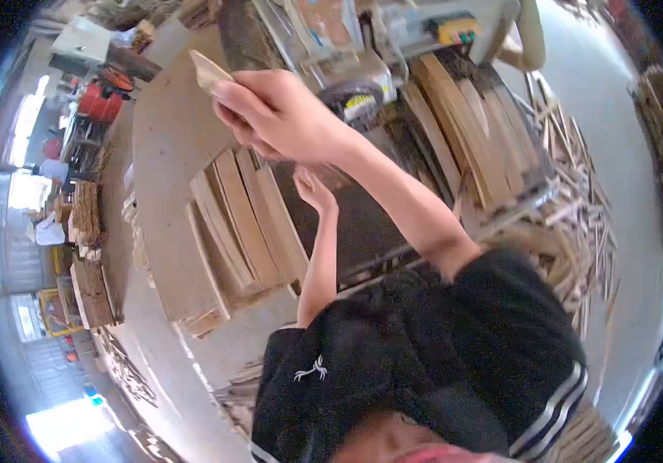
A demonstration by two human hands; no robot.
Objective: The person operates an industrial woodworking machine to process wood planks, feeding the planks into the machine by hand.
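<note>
- nearest the camera are the person's black shorts (424, 363) with white side stripes and a small white logo.
- both bare arms reach forward and up from there over the work surface.
- the left hand (312, 189) is the lower one; its fingers are loosely curled and half open, close above the dark table (355, 224). whether it touches anything cannot be told, since the other forearm hides part of it.
- the right hand (273, 116) is raised higher, fingers closed firmly around a thin pale wood piece (209, 72), whose curved end sticks out to the upper left of the knuckles.
- just left of the hands, a row of flat wooden slats (243, 224) leans edge to edge on the dark table.
- those slats rest against a large round brown board (165, 154) that spreads further left.
- right of the arms, a second stack of longer planks (463, 131) leans at an angle.
- beyond that, thin offcut sticks (578, 208) lie scattered in a heap on the grey floor.
- behind the raised hand stands a machine (362, 46) with a yellow button box (456, 29).
- far off on the left are piles of stacked wood (88, 255), a red object (100, 100), and another person in white (54, 170) by a bright opening.
</note>
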